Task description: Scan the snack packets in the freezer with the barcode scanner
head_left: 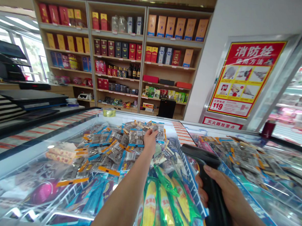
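Plainly, the right hand point(229, 191) gripped a scanner point(215, 205) by the basket edge point(188, 173). The left hand point(150, 140), grip unclear, reached far packets point(136, 138), open room above.

Ahead of you stood a wooden shelf unit point(178, 72), its top right shelf lined with orange boxes point(170, 27) and its left bay holding a row of yellow boxes point(71, 43). To your right, a red-and-yellow poster point(246, 79) reading 119 hung beside the white wall point(205, 68). To your left were a black monitor point(9, 48) and striped cloth point(4, 107).
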The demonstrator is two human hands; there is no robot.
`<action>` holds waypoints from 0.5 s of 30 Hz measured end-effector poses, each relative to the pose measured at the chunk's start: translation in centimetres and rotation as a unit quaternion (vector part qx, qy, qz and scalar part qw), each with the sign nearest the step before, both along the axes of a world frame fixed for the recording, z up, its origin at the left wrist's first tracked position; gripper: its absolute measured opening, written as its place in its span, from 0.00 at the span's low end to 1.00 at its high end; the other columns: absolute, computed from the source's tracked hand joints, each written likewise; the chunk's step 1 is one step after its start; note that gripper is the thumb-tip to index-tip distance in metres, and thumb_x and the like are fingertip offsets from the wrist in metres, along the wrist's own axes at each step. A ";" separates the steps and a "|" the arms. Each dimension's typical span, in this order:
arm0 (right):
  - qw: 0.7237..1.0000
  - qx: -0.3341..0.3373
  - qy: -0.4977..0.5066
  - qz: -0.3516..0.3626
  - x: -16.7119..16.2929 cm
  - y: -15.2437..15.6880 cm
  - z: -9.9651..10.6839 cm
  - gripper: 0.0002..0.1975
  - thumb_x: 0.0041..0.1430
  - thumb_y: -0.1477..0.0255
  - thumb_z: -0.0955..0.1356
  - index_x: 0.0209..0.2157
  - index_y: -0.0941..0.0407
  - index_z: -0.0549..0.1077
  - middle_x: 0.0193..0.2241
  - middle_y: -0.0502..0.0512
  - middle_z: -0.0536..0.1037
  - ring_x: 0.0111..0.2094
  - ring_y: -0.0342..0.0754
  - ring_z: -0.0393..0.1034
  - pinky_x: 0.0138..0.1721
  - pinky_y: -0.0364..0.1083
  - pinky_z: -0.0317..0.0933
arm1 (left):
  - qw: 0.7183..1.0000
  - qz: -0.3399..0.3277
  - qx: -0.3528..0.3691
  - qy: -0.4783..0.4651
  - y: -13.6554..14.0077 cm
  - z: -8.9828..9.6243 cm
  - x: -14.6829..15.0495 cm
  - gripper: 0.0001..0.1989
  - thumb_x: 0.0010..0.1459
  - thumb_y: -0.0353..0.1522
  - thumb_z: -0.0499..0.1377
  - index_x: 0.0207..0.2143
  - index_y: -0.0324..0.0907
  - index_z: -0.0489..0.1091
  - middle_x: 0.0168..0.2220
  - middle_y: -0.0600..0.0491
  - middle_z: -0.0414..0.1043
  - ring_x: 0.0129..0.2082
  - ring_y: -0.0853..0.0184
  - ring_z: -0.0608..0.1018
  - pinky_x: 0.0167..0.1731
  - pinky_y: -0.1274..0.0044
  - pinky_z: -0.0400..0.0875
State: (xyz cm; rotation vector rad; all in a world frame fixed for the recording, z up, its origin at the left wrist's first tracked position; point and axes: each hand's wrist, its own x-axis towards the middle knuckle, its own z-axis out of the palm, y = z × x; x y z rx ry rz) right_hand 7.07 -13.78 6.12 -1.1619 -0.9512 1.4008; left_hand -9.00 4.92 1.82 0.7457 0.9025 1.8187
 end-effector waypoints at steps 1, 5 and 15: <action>1.000 0.001 -0.005 0.002 0.0 0.0 0.0 0.13 0.46 0.62 0.66 0.28 0.57 0.65 0.17 0.48 0.69 0.13 0.39 0.60 0.13 0.39 0.56 | 1.000 0.006 -0.002 0.014 0.1 0.0 0.0 0.10 0.35 0.32 0.59 0.24 0.39 0.66 0.20 0.56 0.68 0.22 0.70 0.71 0.26 0.77 0.63; 1.000 0.002 -0.018 0.010 0.5 0.6 0.0 0.13 0.47 0.61 0.64 0.24 0.58 0.65 0.14 0.48 0.67 0.12 0.39 0.59 0.13 0.39 0.56 | 0.994 0.032 -0.015 0.102 0.4 -0.1 0.0 0.09 0.39 0.33 0.56 0.27 0.39 0.67 0.24 0.53 0.70 0.25 0.68 0.72 0.28 0.76 0.64; 0.989 0.070 0.006 -0.129 8.4 4.2 2.2 0.09 0.45 0.66 0.65 0.25 0.58 0.65 0.14 0.47 0.67 0.12 0.40 0.60 0.10 0.40 0.56 | 0.832 0.163 -0.078 0.524 -1.5 1.6 -2.5 0.22 0.43 0.29 0.54 0.45 0.41 0.62 0.43 0.42 0.65 0.47 0.50 0.63 0.44 0.61 0.54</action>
